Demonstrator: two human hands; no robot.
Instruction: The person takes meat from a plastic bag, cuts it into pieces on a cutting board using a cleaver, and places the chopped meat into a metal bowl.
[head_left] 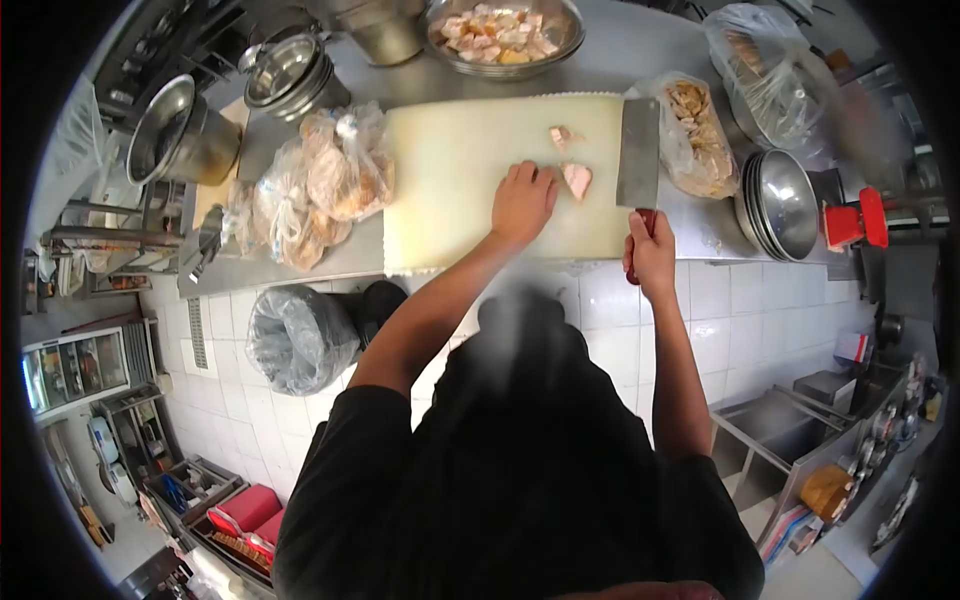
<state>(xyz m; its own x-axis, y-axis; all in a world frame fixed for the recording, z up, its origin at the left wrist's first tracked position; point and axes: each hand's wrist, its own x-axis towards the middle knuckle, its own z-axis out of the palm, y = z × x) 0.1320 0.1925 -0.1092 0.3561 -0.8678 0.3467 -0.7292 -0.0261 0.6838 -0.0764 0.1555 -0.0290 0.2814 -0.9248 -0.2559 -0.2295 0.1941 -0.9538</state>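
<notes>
My right hand [652, 252] is wrapped round the dark red handle of a cleaver [638, 150]. Its broad blade lies over the right edge of a pale cutting board [450, 180], pointing away from me. On the board rests my left hand [525, 203], fingers slightly apart and bent down; nothing shows in them, though the fingertips' undersides are hidden. Just right of those fingers sits a piece of meat [577, 181], pinkish with a browned edge. A smaller meat piece [561, 136] lies beyond it.
A metal bowl of cut meat [500, 35] stands behind the board. Knotted plastic bags [325, 180] sit left, and an open bag of brown pieces [700, 140] right. Stacked metal bowls [785, 205] are farther right. A lined bin [300, 340] stands below the counter's left side.
</notes>
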